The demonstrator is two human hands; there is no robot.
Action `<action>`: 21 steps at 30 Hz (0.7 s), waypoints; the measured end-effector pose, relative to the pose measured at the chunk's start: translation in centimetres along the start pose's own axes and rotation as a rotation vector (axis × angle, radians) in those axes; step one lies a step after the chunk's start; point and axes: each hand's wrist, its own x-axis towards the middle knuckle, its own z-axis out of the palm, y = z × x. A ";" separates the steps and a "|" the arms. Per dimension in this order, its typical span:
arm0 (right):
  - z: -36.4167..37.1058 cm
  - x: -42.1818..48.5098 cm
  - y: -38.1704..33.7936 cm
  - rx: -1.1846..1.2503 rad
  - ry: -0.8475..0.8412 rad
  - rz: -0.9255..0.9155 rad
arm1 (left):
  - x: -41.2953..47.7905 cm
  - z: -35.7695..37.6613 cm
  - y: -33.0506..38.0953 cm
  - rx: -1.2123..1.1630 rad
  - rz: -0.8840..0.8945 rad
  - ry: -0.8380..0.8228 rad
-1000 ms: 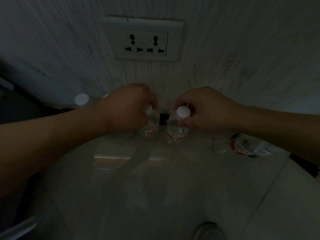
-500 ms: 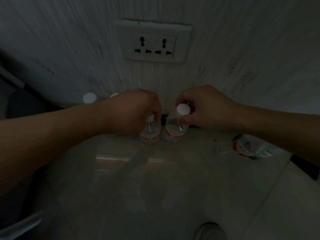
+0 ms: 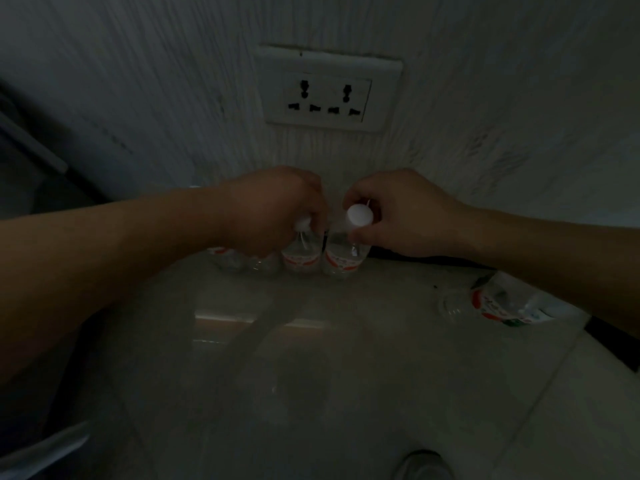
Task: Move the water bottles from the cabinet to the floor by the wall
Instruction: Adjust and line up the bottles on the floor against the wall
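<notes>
Both hands work low on the floor against the wall: the left hand curls round the left bottle at its neck, the right hand pinches the right bottle at its cap, seemingly steadying them upright, side by side

Bottle labels red-banded; print unreadable.

wall socket: double, white | shoe toe: bottom edge

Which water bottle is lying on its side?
The lone bottle at far right, beneath the right forearm, lies flat on the floor. The others stand upright by the wall; the left hand and right hand each hold one.
</notes>
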 end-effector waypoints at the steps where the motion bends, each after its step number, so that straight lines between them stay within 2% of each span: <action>1: 0.1 0.1 -0.1 0.001 -0.002 -0.007 | 0.0 0.0 -0.2 0.001 0.006 0.014; 7: 0.6 0.9 -0.3 -0.013 0.005 -0.042 | -0.1 0.1 -0.8 0.057 -0.007 -0.005; 13: 1.2 1.4 -0.2 -0.016 0.000 -0.050 | -0.9 0.3 -1.2 0.001 -0.015 -0.041; 21: 1.5 1.6 0.0 -0.023 0.002 -0.033 | -0.6 1.1 -1.9 -0.048 -0.038 0.021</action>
